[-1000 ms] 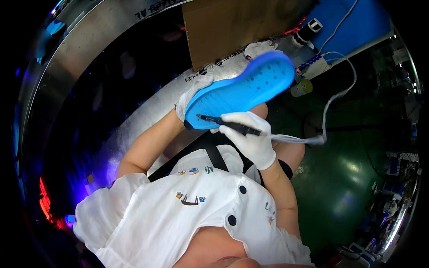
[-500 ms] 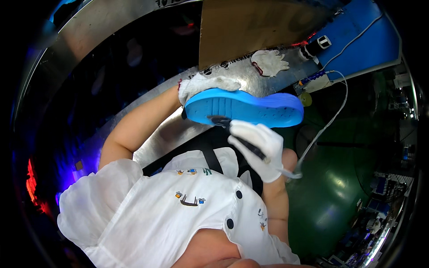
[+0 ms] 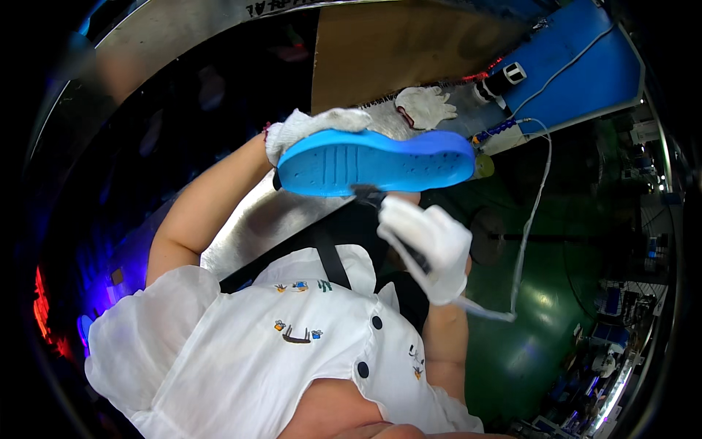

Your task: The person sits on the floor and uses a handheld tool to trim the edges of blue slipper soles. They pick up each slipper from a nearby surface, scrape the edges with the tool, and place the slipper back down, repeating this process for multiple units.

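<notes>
In my gloved left hand (image 3: 314, 127) is a blue shoe sole (image 3: 380, 162), gripped along its far edge at the left end. Grooves and small pits mark the face of the sole. My gloved right hand (image 3: 439, 245) is closed around the dark handle of a brush (image 3: 369, 196). The brush's black tip is at the near edge of the sole, just left of its middle; I cannot tell whether it touches. From beside my right wrist, a thin pale hose (image 3: 521, 256) loops up to the right.
Beyond the sole, a spare white glove (image 3: 426, 107) lies on the metal bench beside a brown cardboard sheet (image 3: 409, 55). A black-and-white cylinder (image 3: 501, 82) stands near a blue panel (image 3: 585, 73). The green floor (image 3: 526, 344) lies to the right.
The brush tip has slid from the sole's face to its near edge, a little to the right along it. The sole now appears slightly farther left and higher in view.
</notes>
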`<state>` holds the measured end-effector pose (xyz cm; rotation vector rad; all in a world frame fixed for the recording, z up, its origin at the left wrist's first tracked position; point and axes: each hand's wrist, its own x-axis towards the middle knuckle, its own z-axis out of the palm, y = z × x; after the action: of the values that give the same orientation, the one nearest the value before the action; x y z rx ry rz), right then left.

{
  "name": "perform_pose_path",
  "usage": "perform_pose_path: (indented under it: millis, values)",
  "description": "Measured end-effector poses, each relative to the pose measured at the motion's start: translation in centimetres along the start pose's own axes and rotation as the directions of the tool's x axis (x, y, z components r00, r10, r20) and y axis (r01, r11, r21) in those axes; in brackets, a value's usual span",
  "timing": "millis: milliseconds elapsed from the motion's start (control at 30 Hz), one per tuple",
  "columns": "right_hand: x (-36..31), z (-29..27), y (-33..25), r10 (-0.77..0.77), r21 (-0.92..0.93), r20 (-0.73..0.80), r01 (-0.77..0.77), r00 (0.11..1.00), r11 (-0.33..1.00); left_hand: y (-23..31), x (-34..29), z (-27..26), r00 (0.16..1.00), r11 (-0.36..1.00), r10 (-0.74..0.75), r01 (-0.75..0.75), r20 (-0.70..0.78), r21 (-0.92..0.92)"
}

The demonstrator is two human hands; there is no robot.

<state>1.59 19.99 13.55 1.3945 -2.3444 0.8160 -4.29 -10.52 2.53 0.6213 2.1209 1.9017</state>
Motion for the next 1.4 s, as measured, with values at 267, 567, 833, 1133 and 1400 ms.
perform_pose_path:
  millis: [267,567,833,1133,1400]
  values:
    - [-0.2,-2.0,1.1,-0.031,-0.053,-0.055,0.028,0.998,0.998,4.6,0.7,1.8,0.944,0.988,-0.062,0.012,-0.324,-0.152]
    - [1.7,3.1,1.3,0.241,0.228,-0.451,-0.15,0.86,0.962,7.9,0.0,12.3,0.901,0.405,-0.254,-0.231,-0.351,-0.885]
    - [0.7,3.7,-1.0,0.178,0.49,-0.351,0.018,0.92,0.872,6.7,-2.9,9.1,0.878,0.369,-0.31,-0.242,-0.364,-0.897]
    - [-1.5,2.7,-0.5,0.396,0.85,-0.315,0.071,0.863,0.521,29.3,-8.9,-14.1,0.824,0.512,0.438,-0.558,-0.36,-0.653]
    - [-1.4,3.9,-0.1,0.512,0.877,-0.156,-0.121,0.845,0.466,34.8,-22.5,-16.6,0.132,-0.385,0.56,0.916,-0.818,-0.116]
